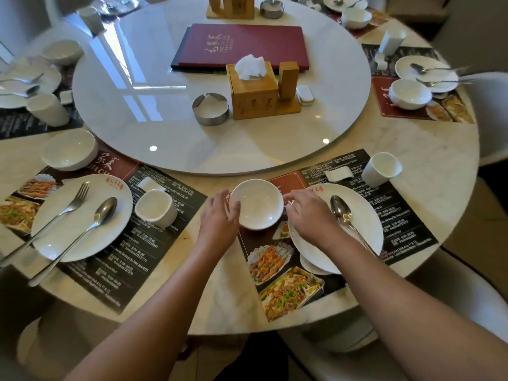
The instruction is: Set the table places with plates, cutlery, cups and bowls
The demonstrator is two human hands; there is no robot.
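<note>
**White bowl between both hands at near place setting**

White bowl (257, 204) sits upright on the top-left corner of the near placemat (316, 237), empty, w/ both hands on it. Left hand (220, 215) cups the bowl's left rim, fingers curled round the edge, thumb at the near side. Right hand (310, 213) is at the bowl's right rim, fingertips (288, 200) bent and touching or just off the edge; can't tell if it's a firm pinch. Neither hand is spread flat; both half-curled toward the bowl. Can't tell if the bowl rests on the mat or is lifted slightly.

Just right of the bowl: white plate (365, 215) on the same mat, partly under the right wrist, w/ a spoon (343, 215) lying on it, handle toward the person. White cup (380, 169) stands at the mat's far-right corner, and a small white rest (338, 174) lies just beside it.

Left place setting, well apart from the hands: plate (82, 215) w/ fork (63, 213) and spoon (93, 224), a cup (156, 207) tilted on its side, bowl (70, 149) beyond.

Centre of the marble table (428, 149): round turntable (220, 86) carrying a red menu (244, 45), wooden tissue box (254, 89) and a metal ashtray (210, 108).
</note>
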